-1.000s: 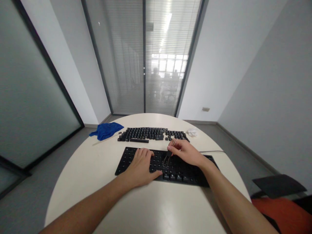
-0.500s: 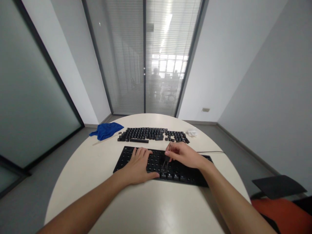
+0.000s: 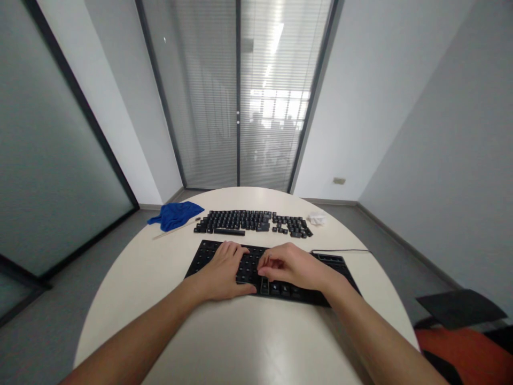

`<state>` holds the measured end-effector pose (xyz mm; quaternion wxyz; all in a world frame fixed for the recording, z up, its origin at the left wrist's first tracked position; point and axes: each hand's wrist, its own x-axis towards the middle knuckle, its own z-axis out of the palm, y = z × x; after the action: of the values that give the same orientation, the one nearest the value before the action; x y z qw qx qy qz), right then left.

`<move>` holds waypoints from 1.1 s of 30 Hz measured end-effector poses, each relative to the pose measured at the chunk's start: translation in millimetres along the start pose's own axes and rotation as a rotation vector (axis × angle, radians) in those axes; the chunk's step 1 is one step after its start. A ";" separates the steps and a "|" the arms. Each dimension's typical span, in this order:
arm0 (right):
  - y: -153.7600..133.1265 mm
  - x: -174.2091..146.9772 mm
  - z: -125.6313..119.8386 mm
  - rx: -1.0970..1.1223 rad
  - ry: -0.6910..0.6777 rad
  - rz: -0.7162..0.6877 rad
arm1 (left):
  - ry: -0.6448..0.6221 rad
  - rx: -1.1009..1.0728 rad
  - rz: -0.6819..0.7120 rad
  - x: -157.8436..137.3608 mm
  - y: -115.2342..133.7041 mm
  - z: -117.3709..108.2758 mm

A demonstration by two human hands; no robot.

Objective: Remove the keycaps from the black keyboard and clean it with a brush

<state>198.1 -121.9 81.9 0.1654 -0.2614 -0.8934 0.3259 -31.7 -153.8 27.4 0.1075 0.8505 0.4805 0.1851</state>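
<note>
A black keyboard [image 3: 246,273] lies in front of me, most of its keycaps off, with several still on the near row. My left hand [image 3: 226,270] rests flat over its left half, fingers spread and thumb along the near edge. Over the middle, my right hand [image 3: 286,266] is closed in a pinch on a wire keycap puller [image 3: 262,285]. The puller's handle is hidden by the fingers; its wires reach down at a near-row keycap [image 3: 265,287]. Whether they have hooked under that keycap, I cannot tell.
Beyond the keyboard, loose black keycaps [image 3: 236,220] lie in rows, with a long space bar [image 3: 229,232] before them. A blue cloth [image 3: 176,214] and a thin brush [image 3: 176,229] are at left, crumpled white tissue [image 3: 317,218] at right. A cable [image 3: 340,250] runs right across the round table [image 3: 256,342].
My right hand has come lower and slightly left with the keycap puller, tilting over the near row. The keyboard has shifted slightly left, and my left hand has moved with it.
</note>
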 end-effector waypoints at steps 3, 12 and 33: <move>1.3 -0.5 1.5 -0.051 -0.028 0.009 | 0.024 -0.042 0.068 0.1 -2.1 0.4; 11.2 -0.8 4.5 -0.076 -0.175 0.043 | -0.060 -0.143 0.277 1.7 -4.6 1.9; 51.4 2.9 5.9 0.306 -0.049 0.184 | -0.015 -0.238 0.229 5.1 2.5 -0.3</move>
<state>211.5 -89.8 43.5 0.1508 -0.3058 -0.8094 0.4782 -27.5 -150.7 29.7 0.1894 0.8823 0.3543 0.2453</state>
